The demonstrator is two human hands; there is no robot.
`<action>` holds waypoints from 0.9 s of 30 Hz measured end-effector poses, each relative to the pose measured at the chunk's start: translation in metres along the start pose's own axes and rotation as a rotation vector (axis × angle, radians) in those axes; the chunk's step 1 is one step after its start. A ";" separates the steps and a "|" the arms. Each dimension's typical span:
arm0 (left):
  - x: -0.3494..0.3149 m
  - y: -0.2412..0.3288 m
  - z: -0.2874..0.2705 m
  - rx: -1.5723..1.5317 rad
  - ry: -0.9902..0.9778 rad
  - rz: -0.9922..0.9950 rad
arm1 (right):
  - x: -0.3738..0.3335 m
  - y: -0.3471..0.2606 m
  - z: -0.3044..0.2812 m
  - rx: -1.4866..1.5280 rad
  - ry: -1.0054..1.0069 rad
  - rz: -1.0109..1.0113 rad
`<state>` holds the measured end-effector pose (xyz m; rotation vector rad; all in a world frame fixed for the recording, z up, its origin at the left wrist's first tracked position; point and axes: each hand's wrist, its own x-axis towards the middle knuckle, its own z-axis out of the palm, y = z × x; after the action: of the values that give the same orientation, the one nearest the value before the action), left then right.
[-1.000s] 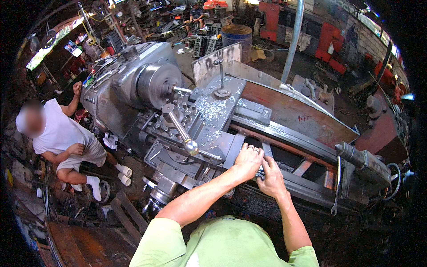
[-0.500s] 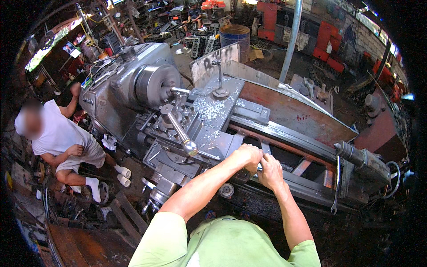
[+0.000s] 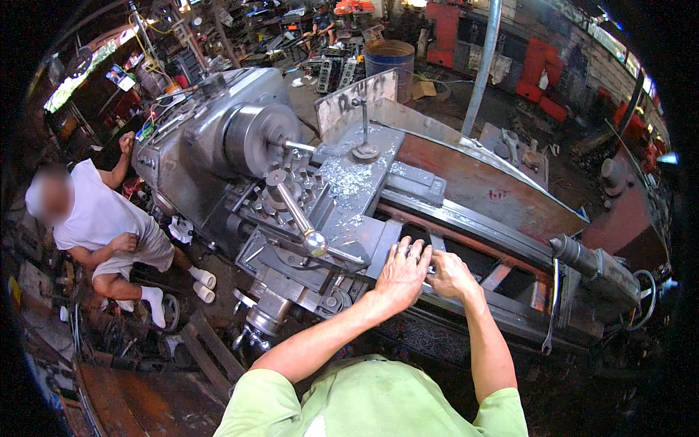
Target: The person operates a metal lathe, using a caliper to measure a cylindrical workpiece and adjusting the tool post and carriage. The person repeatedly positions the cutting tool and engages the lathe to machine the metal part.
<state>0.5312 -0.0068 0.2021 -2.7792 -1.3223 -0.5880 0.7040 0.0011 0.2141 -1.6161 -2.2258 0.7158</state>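
Observation:
I am at a large metal lathe, where both my hands rest close together at the front of the bed (image 3: 466,207). My left hand (image 3: 403,273) lies with its fingers stretched forward beside the carriage (image 3: 378,244). Touching or nearly touching it, my right hand (image 3: 453,277) has curled fingers; a small metallic glint shows by them, but what they grip is hidden. Further left, the chuck (image 3: 255,138) looks smeared as if turning, and a thin bright rod (image 3: 298,146) sticks out of it. A tool post lever (image 3: 295,211) with a round knob angles toward me.
Silvery chips (image 3: 346,178) cover the cross slide around an upright stand (image 3: 364,149). At the right are the tailstock (image 3: 593,262), a handwheel (image 3: 644,298) and a hanging wrench (image 3: 551,313). A person in white (image 3: 109,218) sits at the left, one hand near the headstock (image 3: 182,138).
My left hand has opened from a closed grip and spread its fingers, moving slightly nearer to me. My right hand has shifted a little right. The head view has moved slightly.

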 end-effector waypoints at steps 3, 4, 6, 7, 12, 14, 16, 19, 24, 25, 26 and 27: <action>-0.016 0.013 0.008 0.037 0.084 -0.034 | 0.010 0.006 -0.004 0.041 -0.093 0.016; -0.021 0.016 0.010 0.057 0.107 -0.041 | 0.012 0.008 -0.005 0.047 -0.116 0.031; -0.026 0.019 0.014 0.066 0.115 -0.046 | 0.017 0.011 -0.009 0.122 -0.169 0.012; -0.027 0.019 0.016 0.071 0.117 -0.050 | 0.019 0.013 -0.012 0.136 -0.211 0.036; -0.023 0.013 0.027 0.103 0.163 -0.019 | 0.030 0.014 -0.023 0.185 -0.390 0.116; -0.020 0.010 0.030 0.098 0.157 -0.010 | 0.033 0.014 -0.026 0.219 -0.406 0.115; -0.017 0.008 0.032 0.131 0.134 -0.012 | 0.036 0.015 -0.028 0.234 -0.440 0.091; -0.011 0.008 0.033 0.147 0.118 -0.024 | 0.040 0.021 -0.030 0.281 -0.490 0.073; -0.003 0.007 0.031 0.207 0.098 -0.028 | 0.049 0.036 -0.024 0.458 -0.554 0.100; -0.002 0.007 0.030 0.220 0.100 -0.023 | 0.050 0.040 -0.021 0.484 -0.572 0.109; -0.001 0.007 0.029 0.233 0.104 -0.017 | 0.052 0.044 -0.019 0.522 -0.580 0.105; 0.001 0.007 0.027 0.235 0.079 -0.017 | 0.053 0.048 -0.017 0.548 -0.599 0.105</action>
<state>0.5462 -0.0060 0.1780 -2.5341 -1.3066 -0.5009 0.7333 0.0666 0.1990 -1.3512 -2.0079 1.8471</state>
